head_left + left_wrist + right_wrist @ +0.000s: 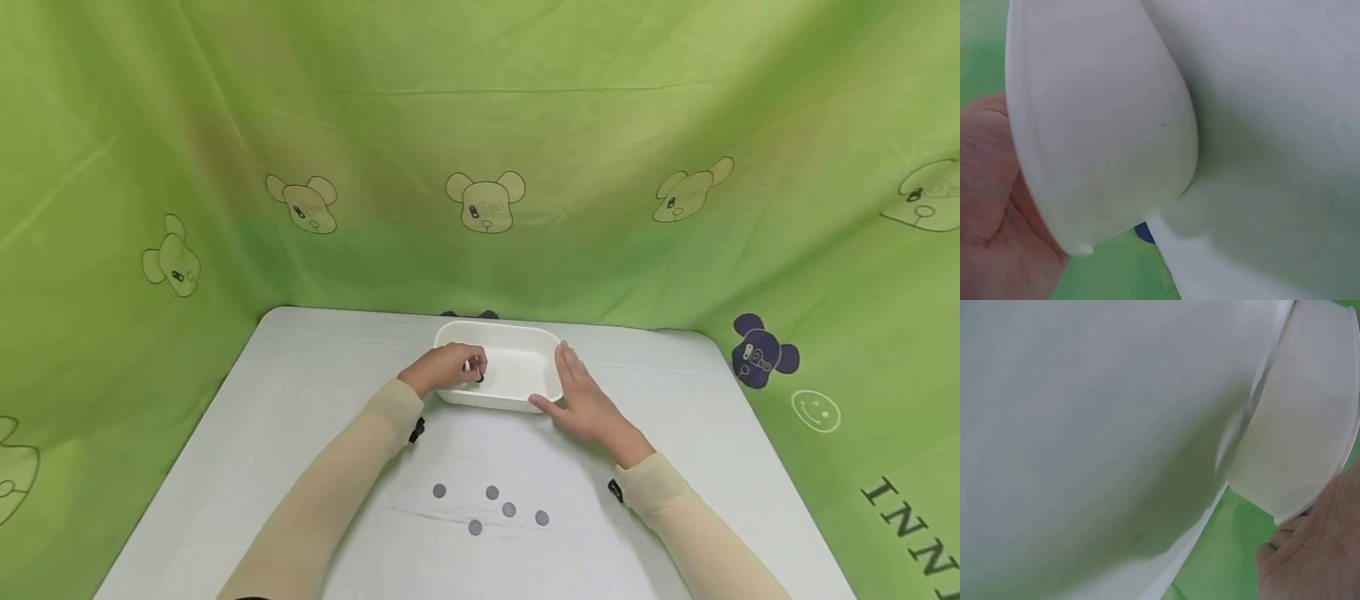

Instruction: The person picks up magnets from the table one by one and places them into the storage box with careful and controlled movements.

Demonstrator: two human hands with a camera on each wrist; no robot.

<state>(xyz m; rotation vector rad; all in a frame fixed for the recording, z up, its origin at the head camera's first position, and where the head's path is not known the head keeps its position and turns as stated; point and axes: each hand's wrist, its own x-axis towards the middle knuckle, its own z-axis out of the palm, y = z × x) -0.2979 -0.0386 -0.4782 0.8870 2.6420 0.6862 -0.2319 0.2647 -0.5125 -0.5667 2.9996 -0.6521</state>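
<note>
A white oblong basin (510,398) stands near the back edge of the table. Over its left end reaches my left hand (447,367), fingers curled downward, with a small dark piece (480,377) at the fingertips; its exact shape is too small to tell. In the left wrist view part of the left hand (997,206) shows behind the basin's outer wall (1104,125). My right hand (585,404) rests against the basin's right end, fingers straight along the rim and thumb at the near side. The right wrist view shows this hand (1316,550) beside the basin's rim.
Several flat grey discs (492,492) lie on the white-covered table (315,375) in front of the basin, between the forearms. A green curtain (390,275) with bear prints hangs behind and at both sides. A dark clip (417,430) is on the left sleeve.
</note>
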